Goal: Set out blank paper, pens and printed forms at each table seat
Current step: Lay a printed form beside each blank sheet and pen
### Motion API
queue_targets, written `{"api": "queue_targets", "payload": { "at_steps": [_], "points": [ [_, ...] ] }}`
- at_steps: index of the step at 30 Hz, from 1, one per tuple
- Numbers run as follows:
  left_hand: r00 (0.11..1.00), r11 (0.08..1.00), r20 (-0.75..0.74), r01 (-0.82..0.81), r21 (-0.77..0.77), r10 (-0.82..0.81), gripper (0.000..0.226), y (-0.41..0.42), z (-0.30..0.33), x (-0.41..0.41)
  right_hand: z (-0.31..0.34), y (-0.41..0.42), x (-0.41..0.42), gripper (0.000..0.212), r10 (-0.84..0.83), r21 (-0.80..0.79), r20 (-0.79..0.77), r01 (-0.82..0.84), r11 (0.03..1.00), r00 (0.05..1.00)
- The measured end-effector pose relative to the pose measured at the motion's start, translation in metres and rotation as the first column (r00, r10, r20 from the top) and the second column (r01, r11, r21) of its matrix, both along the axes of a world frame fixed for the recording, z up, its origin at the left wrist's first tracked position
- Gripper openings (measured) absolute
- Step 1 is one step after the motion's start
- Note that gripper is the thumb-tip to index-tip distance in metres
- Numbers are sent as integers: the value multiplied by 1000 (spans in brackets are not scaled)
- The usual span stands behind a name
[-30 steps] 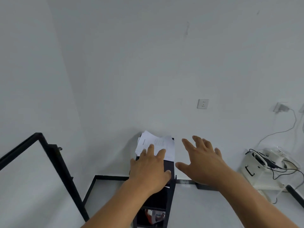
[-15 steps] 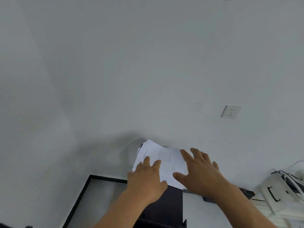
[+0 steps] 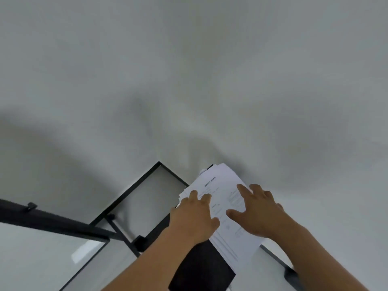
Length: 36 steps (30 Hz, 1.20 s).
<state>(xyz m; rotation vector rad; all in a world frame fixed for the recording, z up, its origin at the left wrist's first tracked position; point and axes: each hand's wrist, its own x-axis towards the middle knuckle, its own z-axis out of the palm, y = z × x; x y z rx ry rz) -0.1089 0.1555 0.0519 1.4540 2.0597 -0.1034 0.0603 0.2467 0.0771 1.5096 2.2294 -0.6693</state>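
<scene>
Left hand: your left hand (image 3: 194,217) lies palm-down on the stack, fingers loosely spread and fairly straight, tips resting on the top sheet near its left edge. No curl around anything that I can see.
Right hand: your right hand (image 3: 255,213) is flat on the same stack, fingers fanned wide, thumb stretched towards the left hand. Pressing, not pinching.
Printed forms: the printed forms (image 3: 222,204) sit directly under both sets of fingertips, a fanned pile with lines of text on the top page, its far corner reaching beyond your fingers towards the wall.
Support: the pile rests on a black stand (image 3: 201,267), which shows below your wrists.
Blank paper and pens: none in sight.
Table seats: a black-framed glass panel (image 3: 147,198) lies left of your left fingers; I cannot tell if it is a table. No seat shows.
Done: nothing set out, as far as this view goes.
Left: I judge you are at the very start, gathering forms. Lifting, carrying and placing at every seat all remain.
</scene>
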Motion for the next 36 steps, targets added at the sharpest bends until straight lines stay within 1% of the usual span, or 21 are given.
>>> {"api": "queue_targets", "payload": {
  "at_steps": [5, 9, 14, 19, 21, 24, 27, 29, 31, 33, 36],
  "points": [
    [989, 987, 11, -149, -64, 150, 69, 1, -16, 5, -28, 30, -10, 95, 145, -80, -13, -146, 986, 989],
    [974, 972, 28, -224, -67, 226, 70, -7, -22, 4, -34, 37, -18, 95, 184, -108, -30, -186, 976, 982],
    [962, 959, 55, -261, -114, 269, 69, -21, -38, 14, -49, 37, -12, 94, 220, -120, -4, -219, 968, 976],
    [910, 904, 73, -391, -172, 408, 67, -21, -56, 32, -68, 64, -5, 93, 316, -190, 38, -304, 934, 948],
    [873, 870, 82, -462, -170, 480, 66, -16, -65, 37, -78, 78, -7, 92, 346, -212, 20, -334, 918, 938],
    [772, 783, 137, -600, -162, 620, 73, -8, -84, 46, -100, 100, -12, 91, 391, -228, -14, -384, 895, 920],
    [635, 666, 202, -714, -213, 746, 76, 0, -107, 65, -123, 114, 0, 85, 375, -268, -32, -369, 890, 926],
    [517, 567, 249, -795, -215, 819, 71, 5, -116, 78, -133, 121, 11, 75, 366, -224, -45, -367, 903, 929],
    [426, 477, 257, -859, -187, 867, 63, 9, -122, 86, -135, 129, 17, 70, 350, -181, -32, -350, 919, 936],
    [361, 407, 260, -901, -151, 895, 53, 6, -128, 91, -137, 133, 18, 70, 311, -143, -51, -315, 938, 949],
    [281, 322, 278, -940, -115, 918, 41, 8, -135, 92, -142, 137, 15, 76, 237, -110, -102, -248, 963, 966]
  ]
}}
